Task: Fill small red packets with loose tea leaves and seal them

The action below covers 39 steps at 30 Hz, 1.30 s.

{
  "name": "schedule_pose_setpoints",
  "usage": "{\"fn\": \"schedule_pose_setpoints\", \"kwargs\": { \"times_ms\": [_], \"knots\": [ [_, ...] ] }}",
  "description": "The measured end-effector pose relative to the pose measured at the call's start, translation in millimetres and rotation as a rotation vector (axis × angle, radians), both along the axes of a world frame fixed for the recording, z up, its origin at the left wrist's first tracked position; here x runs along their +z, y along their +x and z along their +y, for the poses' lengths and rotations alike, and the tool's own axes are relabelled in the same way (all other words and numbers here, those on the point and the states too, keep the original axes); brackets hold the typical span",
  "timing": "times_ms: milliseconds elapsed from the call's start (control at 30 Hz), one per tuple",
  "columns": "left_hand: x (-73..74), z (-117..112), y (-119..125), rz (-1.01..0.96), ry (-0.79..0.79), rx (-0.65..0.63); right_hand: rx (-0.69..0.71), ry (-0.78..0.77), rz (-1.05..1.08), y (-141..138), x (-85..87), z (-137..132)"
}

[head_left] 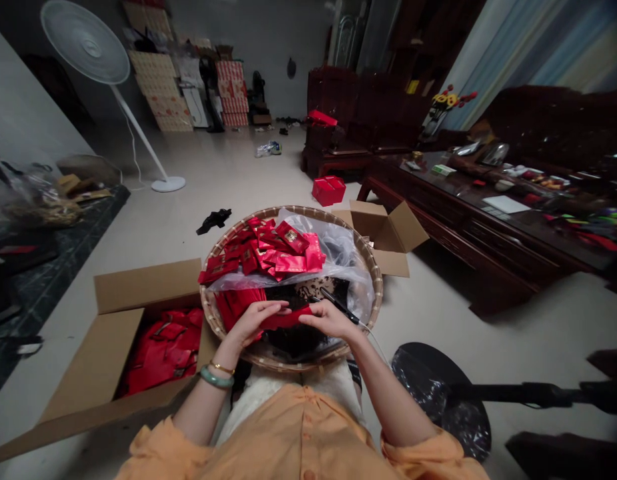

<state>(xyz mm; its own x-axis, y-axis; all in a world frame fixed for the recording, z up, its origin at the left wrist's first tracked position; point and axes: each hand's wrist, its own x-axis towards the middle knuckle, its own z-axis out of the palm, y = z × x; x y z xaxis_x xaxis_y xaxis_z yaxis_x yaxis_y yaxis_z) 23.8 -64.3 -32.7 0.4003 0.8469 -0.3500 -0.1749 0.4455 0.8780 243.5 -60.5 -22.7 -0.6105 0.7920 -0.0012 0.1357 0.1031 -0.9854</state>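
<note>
Pinching a red packet (284,319) between left hand (256,323) and right hand (328,319); black corded tool (339,306) touching right hand.

Rough woven bamboo tray (211,313); glossy red packets (291,257); matt cardboard box (148,287).

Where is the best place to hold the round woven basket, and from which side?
Grip the thick rim of the woven basket from above on its right side, once the left hand and right hand have let go of the red packet. There the rim stands clear, while the cardboard box crowds the left side.
</note>
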Motion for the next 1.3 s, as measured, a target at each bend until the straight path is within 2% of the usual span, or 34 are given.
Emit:
{"fn": "schedule_pose_setpoints", "kwargs": {
  "times_ms": [133, 267, 467, 700, 1000, 1200, 1300],
  "knots": [
    [1.2, 4, -3, 0.076, 0.002, 0.075, -0.111, 0.080, -0.091, 5, -0.5, 0],
    [0.4, 6, -5, 0.120, -0.006, 0.145, -0.097, 0.110, -0.024, 2, -1.2, -5],
    [-7.0, 3, 2, 0.109, 0.001, 0.117, -0.097, -0.020, 0.065, -4, -6.1, -7],
    [-2.9, 2, 1, 0.088, -0.038, 0.126, -0.064, 0.002, 0.057, 1, -5.9, -5],
    [-11.6, 2, -1, 0.126, -0.026, 0.066, -0.138, -0.201, 0.147, -7, -31.2, -8],
    [-10.3, 2, -3, 0.079, -0.056, 0.105, -0.054, -0.144, 0.023, 1, -23.5, -9],
    [-9.9, 3, -2, 0.072, -0.020, 0.117, -0.058, -0.153, 0.073, -2, -18.6, -12]
  ]
}}
